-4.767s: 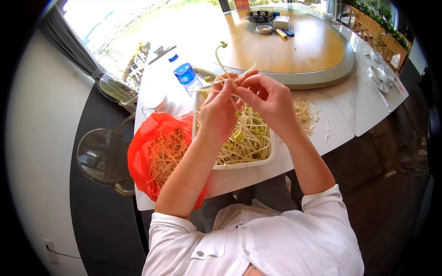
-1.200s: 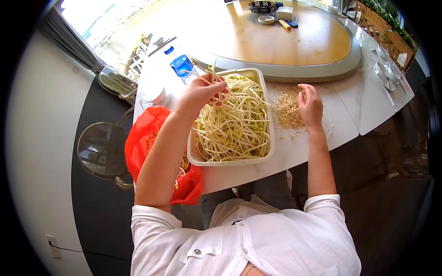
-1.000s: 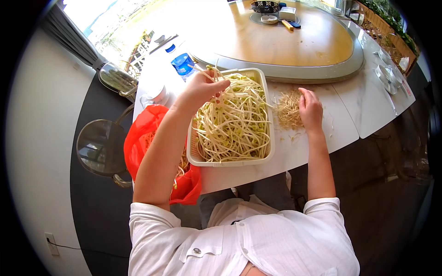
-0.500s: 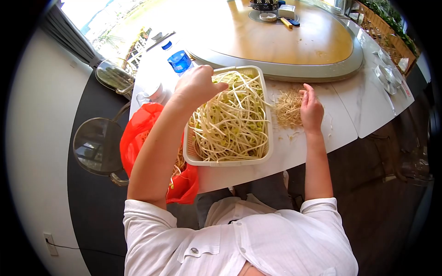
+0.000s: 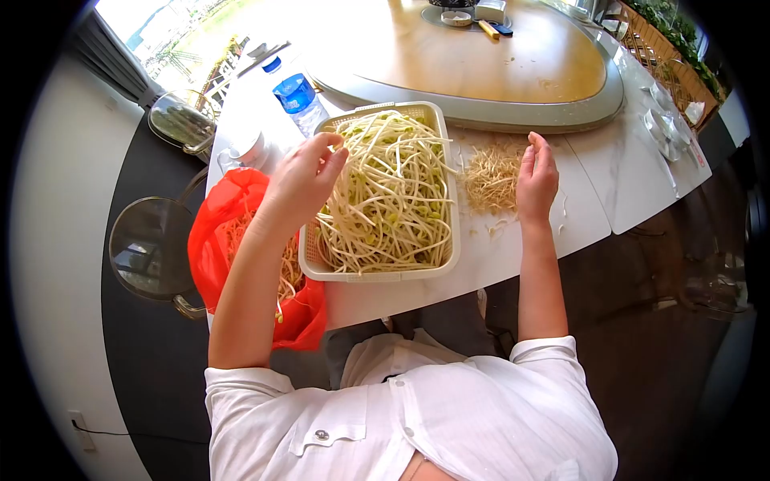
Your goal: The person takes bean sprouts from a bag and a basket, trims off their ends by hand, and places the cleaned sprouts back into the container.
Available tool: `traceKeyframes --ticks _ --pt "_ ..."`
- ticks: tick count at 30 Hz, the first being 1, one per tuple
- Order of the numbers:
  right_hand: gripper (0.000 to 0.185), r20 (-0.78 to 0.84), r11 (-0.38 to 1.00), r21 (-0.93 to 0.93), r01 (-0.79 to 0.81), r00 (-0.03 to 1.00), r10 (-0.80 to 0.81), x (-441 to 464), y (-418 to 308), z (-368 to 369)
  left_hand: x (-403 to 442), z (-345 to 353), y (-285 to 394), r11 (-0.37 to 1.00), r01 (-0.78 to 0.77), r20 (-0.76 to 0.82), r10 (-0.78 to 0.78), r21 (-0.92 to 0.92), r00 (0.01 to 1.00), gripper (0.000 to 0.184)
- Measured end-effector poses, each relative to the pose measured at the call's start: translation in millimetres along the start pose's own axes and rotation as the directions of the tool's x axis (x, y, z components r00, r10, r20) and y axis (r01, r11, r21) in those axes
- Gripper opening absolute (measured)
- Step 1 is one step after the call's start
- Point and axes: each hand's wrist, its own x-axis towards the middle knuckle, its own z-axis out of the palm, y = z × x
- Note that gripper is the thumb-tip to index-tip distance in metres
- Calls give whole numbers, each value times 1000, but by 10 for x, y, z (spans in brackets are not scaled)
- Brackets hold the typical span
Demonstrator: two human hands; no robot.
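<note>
My left hand [image 5: 303, 172] is over the left rim of a cream plastic basket [image 5: 373, 276], its fingers apart and nothing seen in them. Long pale bean sprouts with yellow-green heads [image 5: 393, 192] fill the basket. To its right, a loose heap of thin brownish root ends [image 5: 491, 178] lies on the white table. My right hand [image 5: 537, 175] rests on its edge beside that heap, fingers extended and close together, with no object visible in it. A red plastic bag [image 5: 210, 256] holding more sprouts [image 5: 289, 272] stands left of the basket, partly behind my left forearm.
A water bottle with a blue label [image 5: 297, 96] stands behind the basket, near a white cup [image 5: 250, 148]. The round turntable [image 5: 497, 64] carries a dish, a box and a yellow item. Wrapped tableware [image 5: 666, 132] lies far right. Clear-backed chairs [image 5: 148, 248] are at left.
My left hand has released the sprouts it held over the basket and moved to the left rim. My right hand has stayed beside the root heap. The view has shifted slightly.
</note>
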Motion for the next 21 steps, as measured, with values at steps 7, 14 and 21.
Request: traceKeyframes --ticks 7,14,21 --pt "35 230 924 186 -335 929 291 29 -200 -236 -534 -93 8 979 -205 -249 201 12 947 26" --pt "39 130 998 -60 26 991 -18 74 -171 -593 -1418 -103 -315 956 -241 -452 142 -169 880 24" --pt "36 238 871 -441 -216 907 346 -300 347 -796 -1742 75 -494 890 -162 -522 -95 -425 848 15"
